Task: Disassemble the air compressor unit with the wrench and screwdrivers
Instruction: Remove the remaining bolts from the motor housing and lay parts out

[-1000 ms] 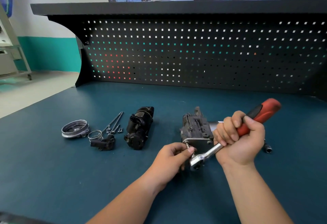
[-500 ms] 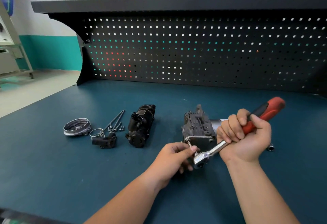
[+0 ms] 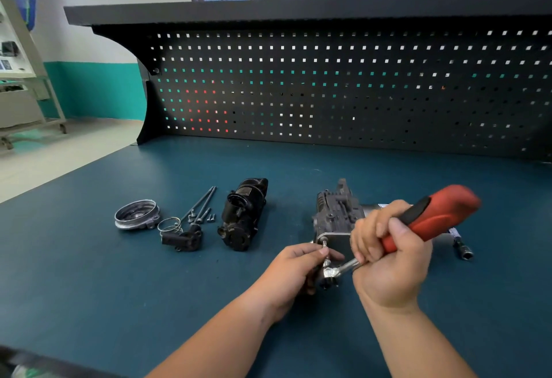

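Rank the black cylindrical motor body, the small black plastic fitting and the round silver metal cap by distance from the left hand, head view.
1. Black cylindrical motor body, just left of the left hand, which pinches a bolt.
2. Small black plastic fitting, further left, beside the wire rings.
3. Round silver metal cap, far left end of the row.
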`<act>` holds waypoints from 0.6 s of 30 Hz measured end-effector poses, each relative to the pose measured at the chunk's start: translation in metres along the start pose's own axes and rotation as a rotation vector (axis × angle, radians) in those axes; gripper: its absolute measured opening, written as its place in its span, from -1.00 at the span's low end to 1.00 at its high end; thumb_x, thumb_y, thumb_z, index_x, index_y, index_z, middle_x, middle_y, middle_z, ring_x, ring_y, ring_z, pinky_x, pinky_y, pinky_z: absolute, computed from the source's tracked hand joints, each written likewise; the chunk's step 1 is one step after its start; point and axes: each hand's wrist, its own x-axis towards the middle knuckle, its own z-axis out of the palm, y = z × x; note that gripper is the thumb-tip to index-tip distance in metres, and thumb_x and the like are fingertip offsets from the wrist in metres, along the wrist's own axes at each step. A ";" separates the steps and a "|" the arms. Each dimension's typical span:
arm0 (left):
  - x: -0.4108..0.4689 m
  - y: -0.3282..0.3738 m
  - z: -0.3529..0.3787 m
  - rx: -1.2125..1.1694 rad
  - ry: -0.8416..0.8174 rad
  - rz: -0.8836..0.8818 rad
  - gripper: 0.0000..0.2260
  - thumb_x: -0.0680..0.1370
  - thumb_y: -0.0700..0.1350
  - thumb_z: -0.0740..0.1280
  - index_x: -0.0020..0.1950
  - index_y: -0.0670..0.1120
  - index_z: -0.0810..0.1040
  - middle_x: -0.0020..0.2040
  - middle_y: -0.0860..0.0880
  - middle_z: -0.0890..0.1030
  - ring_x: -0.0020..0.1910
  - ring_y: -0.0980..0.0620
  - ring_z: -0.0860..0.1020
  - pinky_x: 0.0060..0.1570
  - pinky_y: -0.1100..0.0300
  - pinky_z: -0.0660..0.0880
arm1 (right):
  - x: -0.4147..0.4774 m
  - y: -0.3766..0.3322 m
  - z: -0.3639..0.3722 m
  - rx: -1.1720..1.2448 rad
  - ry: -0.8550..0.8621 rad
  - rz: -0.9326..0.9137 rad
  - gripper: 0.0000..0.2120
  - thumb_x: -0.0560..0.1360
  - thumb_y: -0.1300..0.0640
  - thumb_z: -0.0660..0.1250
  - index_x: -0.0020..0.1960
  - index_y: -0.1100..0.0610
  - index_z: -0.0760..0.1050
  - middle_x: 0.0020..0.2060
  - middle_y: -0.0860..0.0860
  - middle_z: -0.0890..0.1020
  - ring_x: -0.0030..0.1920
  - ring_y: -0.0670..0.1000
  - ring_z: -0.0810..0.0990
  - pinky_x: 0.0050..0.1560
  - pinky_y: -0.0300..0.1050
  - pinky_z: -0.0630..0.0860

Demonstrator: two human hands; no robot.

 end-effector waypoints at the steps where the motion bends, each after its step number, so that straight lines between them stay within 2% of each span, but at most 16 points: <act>1: 0.000 0.000 0.000 -0.004 0.000 -0.013 -0.73 0.60 -0.07 0.21 -0.17 0.04 0.68 -0.21 -0.17 0.43 -0.39 0.08 0.38 -0.47 0.33 0.27 | 0.000 0.000 0.001 0.005 0.030 0.001 -0.89 0.22 0.10 0.20 -0.47 0.01 0.35 -0.66 -0.12 0.25 -0.65 -0.16 0.20 -0.54 -0.41 0.16; 3: 0.001 0.001 0.000 -0.022 -0.002 -0.041 -0.73 0.59 -0.05 0.23 -0.19 0.04 0.68 -0.25 -0.11 0.51 -0.40 0.11 0.42 -0.48 0.33 0.27 | 0.002 0.000 -0.001 0.043 0.105 0.031 -0.89 0.21 0.09 0.22 -0.48 0.01 0.34 -0.66 -0.12 0.25 -0.65 -0.15 0.17 -0.56 -0.39 0.15; 5: 0.002 0.001 -0.001 -0.057 -0.005 -0.073 -0.75 0.57 -0.04 0.26 -0.22 -0.01 0.67 -0.31 -0.03 0.53 -0.42 0.12 0.41 -0.50 0.33 0.25 | 0.008 -0.002 -0.007 0.104 0.192 0.073 -0.83 0.18 0.10 0.32 -0.48 0.01 0.32 -0.66 -0.12 0.24 -0.64 -0.14 0.15 -0.59 -0.36 0.14; 7: 0.003 0.001 -0.002 -0.113 -0.003 -0.115 -0.81 0.54 -0.04 0.30 -0.23 -0.05 0.59 -0.33 -0.03 0.47 -0.45 0.11 0.36 -0.53 0.34 0.22 | 0.014 -0.005 -0.012 0.166 0.266 0.108 -0.70 0.04 -0.03 0.42 -0.47 0.02 0.30 -0.65 -0.12 0.22 -0.63 -0.13 0.13 -0.59 -0.32 0.14; 9: 0.003 0.001 -0.004 -0.149 -0.022 -0.148 -0.86 0.52 -0.06 0.33 -0.23 -0.05 0.49 -0.37 -0.01 0.40 -0.51 0.14 0.34 -0.55 0.36 0.20 | 0.018 -0.006 -0.016 0.214 0.271 0.130 -0.64 -0.02 -0.10 0.42 -0.46 0.03 0.29 -0.65 -0.12 0.21 -0.63 -0.13 0.12 -0.61 -0.30 0.15; 12: 0.003 -0.001 -0.005 -0.135 -0.033 -0.151 -0.83 0.51 -0.12 0.34 -0.28 -0.04 0.48 -0.45 0.05 0.40 -0.53 0.18 0.33 -0.58 0.38 0.17 | 0.016 -0.005 -0.014 0.217 0.115 0.124 -0.63 0.02 -0.11 0.48 -0.46 0.03 0.33 -0.65 -0.10 0.17 -0.65 -0.12 0.09 -0.62 -0.34 0.15; 14: 0.004 -0.002 -0.004 -0.133 -0.017 -0.136 -0.79 0.50 -0.17 0.35 -0.35 -0.07 0.54 -0.51 0.07 0.41 -0.54 0.19 0.32 -0.59 0.37 0.15 | 0.011 -0.002 -0.011 0.188 -0.020 0.117 -0.70 0.08 -0.03 0.48 -0.46 0.04 0.37 -0.64 -0.04 0.13 -0.63 -0.07 0.07 -0.60 -0.38 0.14; 16: 0.004 -0.002 -0.003 -0.129 0.000 -0.123 -0.73 0.50 -0.20 0.35 -0.41 -0.07 0.59 -0.53 0.08 0.44 -0.55 0.20 0.32 -0.59 0.38 0.14 | 0.004 0.000 -0.008 0.118 -0.119 0.101 -0.87 0.16 0.12 0.34 -0.46 0.05 0.37 -0.64 0.00 0.13 -0.63 -0.06 0.10 -0.56 -0.39 0.14; 18: 0.004 0.000 -0.003 -0.139 0.028 -0.115 -0.79 0.49 -0.22 0.36 -0.35 -0.07 0.56 -0.45 0.02 0.46 -0.55 0.20 0.33 -0.59 0.38 0.15 | -0.003 0.002 -0.004 0.035 -0.173 0.076 -0.90 0.22 0.14 0.21 -0.46 0.04 0.32 -0.63 0.00 0.17 -0.62 -0.06 0.13 -0.53 -0.39 0.18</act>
